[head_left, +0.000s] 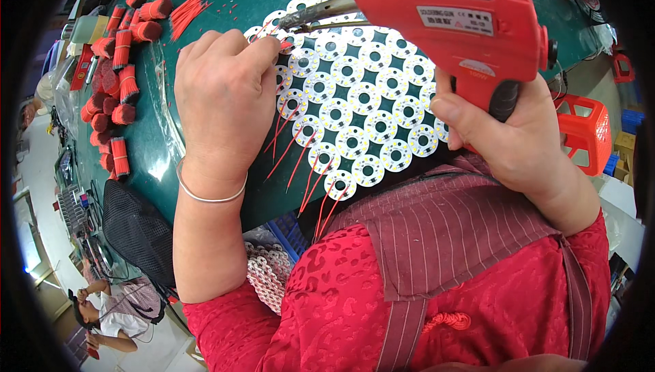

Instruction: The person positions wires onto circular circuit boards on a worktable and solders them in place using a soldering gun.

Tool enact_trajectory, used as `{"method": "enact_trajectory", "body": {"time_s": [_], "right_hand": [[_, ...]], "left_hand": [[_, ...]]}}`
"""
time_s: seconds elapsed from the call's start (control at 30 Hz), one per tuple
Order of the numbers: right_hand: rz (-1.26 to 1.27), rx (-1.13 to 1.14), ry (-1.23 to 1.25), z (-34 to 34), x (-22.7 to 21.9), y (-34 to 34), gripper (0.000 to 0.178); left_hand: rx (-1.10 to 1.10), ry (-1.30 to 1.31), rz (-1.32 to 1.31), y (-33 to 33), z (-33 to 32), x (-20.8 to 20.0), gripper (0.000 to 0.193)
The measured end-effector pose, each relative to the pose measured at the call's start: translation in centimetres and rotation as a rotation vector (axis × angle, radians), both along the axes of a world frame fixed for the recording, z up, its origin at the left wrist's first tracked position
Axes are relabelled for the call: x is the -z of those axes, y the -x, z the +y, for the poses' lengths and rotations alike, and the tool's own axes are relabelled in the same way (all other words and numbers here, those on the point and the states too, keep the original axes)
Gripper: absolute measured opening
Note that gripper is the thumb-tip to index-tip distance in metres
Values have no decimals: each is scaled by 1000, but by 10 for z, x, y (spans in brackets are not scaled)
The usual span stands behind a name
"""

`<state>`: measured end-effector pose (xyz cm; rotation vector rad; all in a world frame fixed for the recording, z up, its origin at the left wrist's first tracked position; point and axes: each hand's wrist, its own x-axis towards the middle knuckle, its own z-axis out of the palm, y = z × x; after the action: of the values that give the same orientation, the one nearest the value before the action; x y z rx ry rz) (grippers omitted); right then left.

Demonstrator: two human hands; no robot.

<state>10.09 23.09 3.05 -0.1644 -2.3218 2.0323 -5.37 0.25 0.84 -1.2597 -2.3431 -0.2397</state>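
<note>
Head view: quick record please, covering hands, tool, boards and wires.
Right hand: holding the red soldering gun by its handle
Left hand: close to the gun's tip; hold unclear
Boards: white rings, in rows on the green table
Wires: thin, red, trailing from boards along the left edge
Wire bundles: red, at the table's left

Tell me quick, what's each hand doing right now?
Left hand: curled, fingertips mostly hidden; whether it pinches anything cannot be told.
Right hand: closed, holding the red soldering gun.
</note>
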Motion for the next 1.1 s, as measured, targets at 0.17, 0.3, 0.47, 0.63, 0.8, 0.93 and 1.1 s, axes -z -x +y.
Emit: {"method": "enact_trajectory", "body": {"time_s": [0.17,0.3,0.47,0.63,0.8,0.93,1.1], "right_hand": [[-21,-13,18,-1,-1,2,27],[33,-14,32,-3,0,3,30],[27,-16,-4,-3,2,5,30],[7,0,10,-5,4,4,28],[-11,-4,-21,-4,4,3,29],[81,-6,-33,-1,1,5,32],[54,24,-31,2,-2,3,34]], "left_hand": [[2,11,-1,0,1,-1,10],[2,12,-7,1,0,-1,10],[-3,10,-3,-1,1,-2,8],[-1,13,4,0,1,-1,6],[2,9,11,0,1,-1,4],[20,41,6,1,-1,-4,5],[25,32,0,0,0,-3,7]]}}
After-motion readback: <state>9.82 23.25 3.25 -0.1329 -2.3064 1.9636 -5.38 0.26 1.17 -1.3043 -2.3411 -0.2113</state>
